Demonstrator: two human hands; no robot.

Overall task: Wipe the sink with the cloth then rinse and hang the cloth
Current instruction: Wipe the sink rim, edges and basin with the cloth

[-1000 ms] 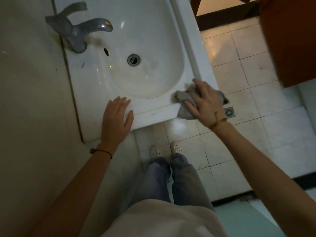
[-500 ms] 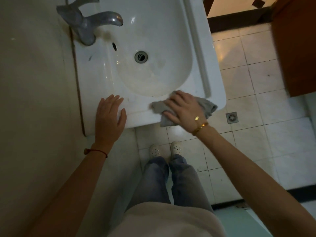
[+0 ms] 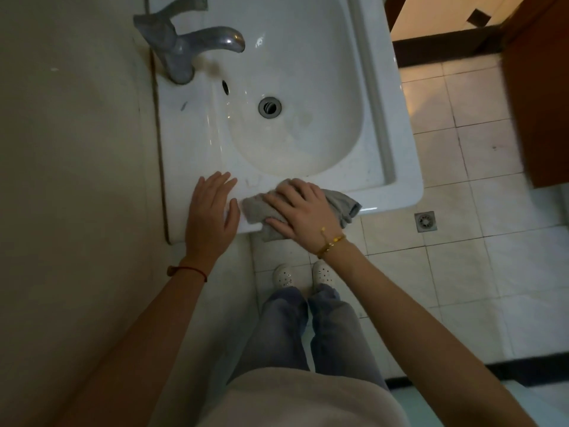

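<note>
From the head view, the right hand (image 3: 303, 212) is pressing the cloth (image 3: 257, 208) flat on the sink (image 3: 397, 192) front rim, fingers spread over it. The left hand (image 3: 212, 215) is resting alongside, fingers straight and together. The cloth is looking soft and limp, likely light; bunching it under the palm should be giving the best hold.

Your left hand (image 3: 212, 215) is lying flat, palm down, fingers straight and close together, thumb splayed toward the right. Your left forearm is reaching up from lower left, wrist straight, wearing a red cord.

Your right hand (image 3: 303, 212) is pressing palm down, fingers spread and only slightly bent, pointing left; the fingertips are sitting just beside your left thumb. Your right forearm is coming in from lower right, wrist angled leftward, wearing a gold bracelet. Both arms are extended, elbows out of frame.
</note>
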